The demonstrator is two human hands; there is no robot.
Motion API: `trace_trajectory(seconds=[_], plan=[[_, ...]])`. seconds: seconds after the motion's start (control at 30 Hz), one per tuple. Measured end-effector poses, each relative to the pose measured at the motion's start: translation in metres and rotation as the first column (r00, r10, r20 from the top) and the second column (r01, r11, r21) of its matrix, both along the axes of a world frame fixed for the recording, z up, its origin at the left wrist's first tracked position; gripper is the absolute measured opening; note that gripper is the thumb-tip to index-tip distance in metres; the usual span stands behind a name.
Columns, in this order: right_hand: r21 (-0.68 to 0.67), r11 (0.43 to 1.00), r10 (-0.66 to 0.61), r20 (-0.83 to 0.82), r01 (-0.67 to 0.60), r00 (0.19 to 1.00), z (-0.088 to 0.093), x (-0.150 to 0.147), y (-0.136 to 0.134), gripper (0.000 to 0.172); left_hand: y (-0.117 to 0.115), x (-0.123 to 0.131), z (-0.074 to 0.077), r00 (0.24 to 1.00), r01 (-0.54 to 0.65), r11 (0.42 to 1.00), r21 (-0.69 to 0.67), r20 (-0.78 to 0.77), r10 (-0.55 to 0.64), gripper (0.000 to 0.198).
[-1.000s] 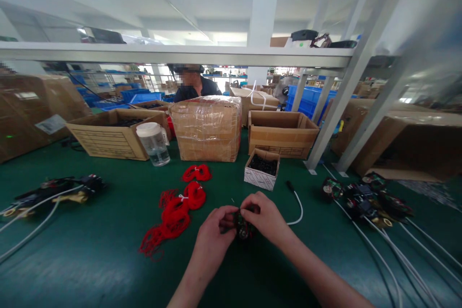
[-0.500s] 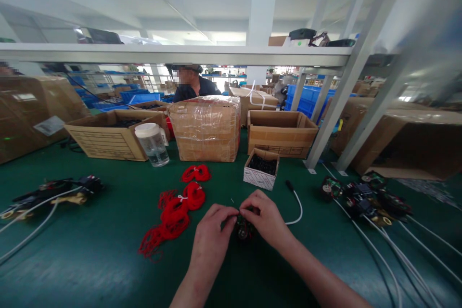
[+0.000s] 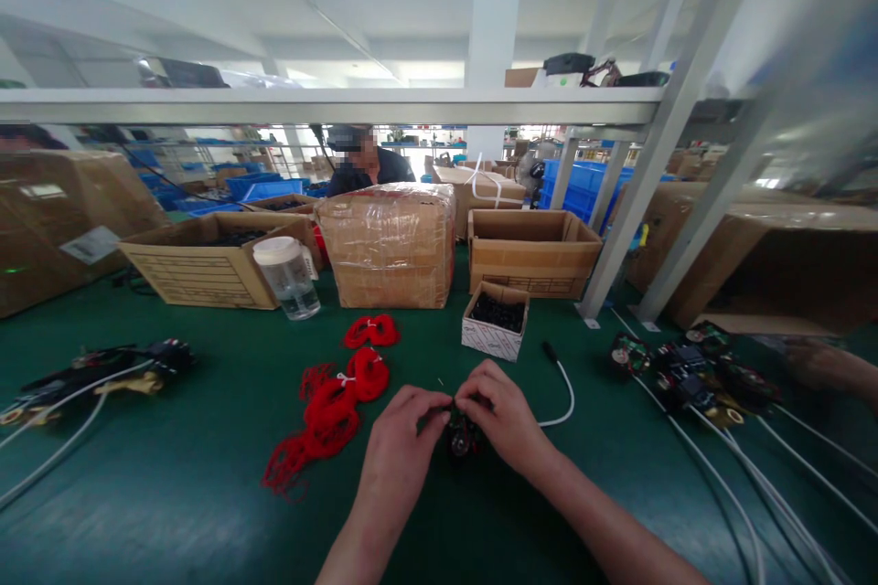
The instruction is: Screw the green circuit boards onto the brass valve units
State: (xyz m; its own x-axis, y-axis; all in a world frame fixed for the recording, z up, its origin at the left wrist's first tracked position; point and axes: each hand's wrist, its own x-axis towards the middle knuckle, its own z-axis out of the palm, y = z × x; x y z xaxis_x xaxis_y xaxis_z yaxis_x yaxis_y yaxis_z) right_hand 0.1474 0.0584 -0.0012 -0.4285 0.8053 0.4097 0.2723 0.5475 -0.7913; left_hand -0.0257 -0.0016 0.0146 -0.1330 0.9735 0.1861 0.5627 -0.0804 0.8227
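Observation:
Both of my hands meet at a small black and green electronic assembly (image 3: pixel 461 441) with a round, shiny part facing me. My left hand (image 3: pixel 404 439) pinches thumb against forefinger at its upper left edge. From the other side my right hand (image 3: pixel 506 420) is closed too, its fingertips almost touching the left ones. Whatever tiny piece lies between the fingertips is hidden. A white cable (image 3: pixel 568 402) with a black plug comes out from behind my right hand. Left of my hands lie bundles of red wire (image 3: pixel 333 416).
Ahead stand a small box of black parts (image 3: pixel 495 314), a taped carton (image 3: pixel 388 247), an open carton (image 3: pixel 535 256) and a clear water jug (image 3: pixel 288 279). Cabled assemblies lie left (image 3: pixel 147 366) and right (image 3: pixel 692 379). Another person's hand (image 3: pixel 829 366) reaches in at right, near metal posts (image 3: pixel 635 174).
Another person's hand and forearm have come into view at the right edge. My hands stay pinched at the assembly with hardly any movement. The view has shifted very slightly.

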Motion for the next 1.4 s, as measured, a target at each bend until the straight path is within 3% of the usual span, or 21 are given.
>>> trace_trajectory(seconds=[0.3,0.7,0.9,1.4], plan=[[-0.017,1.000,0.018,-0.038,-0.019,0.999,0.004,0.001,-0.002,0.012,0.000,0.000,0.000,0.998,0.057,0.998,-0.002,-0.012,-0.057,0.028],[-0.028,0.999,-0.034,0.007,0.034,0.999,0.001,-0.001,-0.002,0.014,0.001,-0.001,0.002,1.000,0.006,0.996,-0.089,0.009,-0.005,0.026],[0.049,0.999,-0.023,0.028,0.021,0.999,-0.004,-0.001,-0.001,0.013,0.003,-0.004,-0.003,0.994,-0.067,0.976,-0.205,0.072,0.083,0.021],[0.084,0.996,-0.019,0.038,0.016,0.999,-0.002,0.000,-0.005,0.013,0.008,0.001,-0.009,0.994,-0.009,0.990,-0.141,0.107,0.024,0.022]])
